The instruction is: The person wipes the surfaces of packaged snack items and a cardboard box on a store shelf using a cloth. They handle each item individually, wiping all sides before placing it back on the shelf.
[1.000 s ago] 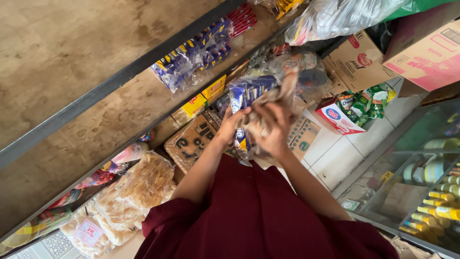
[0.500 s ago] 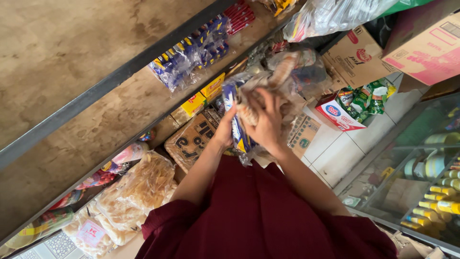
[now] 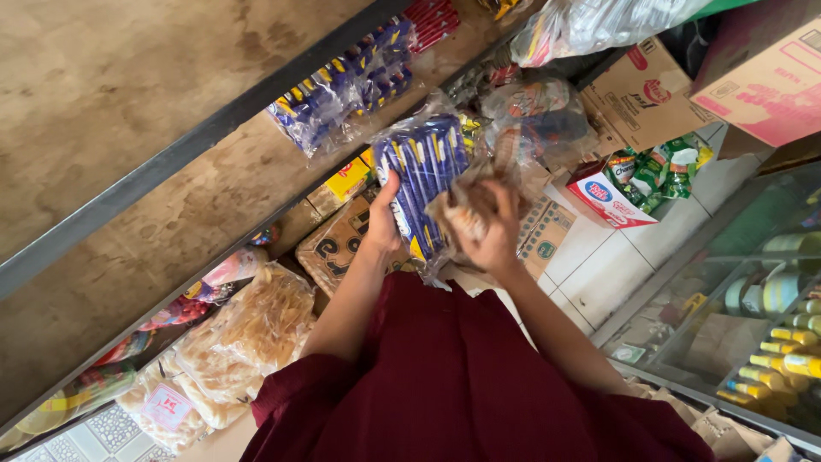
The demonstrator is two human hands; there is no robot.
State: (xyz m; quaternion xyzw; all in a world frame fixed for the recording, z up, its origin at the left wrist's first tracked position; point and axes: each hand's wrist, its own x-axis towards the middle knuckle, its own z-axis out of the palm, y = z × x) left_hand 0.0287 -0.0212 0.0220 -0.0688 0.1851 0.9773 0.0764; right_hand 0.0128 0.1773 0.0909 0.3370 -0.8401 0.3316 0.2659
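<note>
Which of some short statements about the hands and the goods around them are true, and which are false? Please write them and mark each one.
1. The left hand holds a clear bag of blue packets. True.
2. The right hand is empty. False: it grips a brownish packet.
3. The two hands are raised in front of the person, close together. True.
4. The bags of pale crackers lie to the right of the hands. False: they lie at the lower left.
5. Yellow bottles stand behind glass at the lower right. True.
6. The white and red box holds blue packets. False: green sachets stick out of it.
</note>
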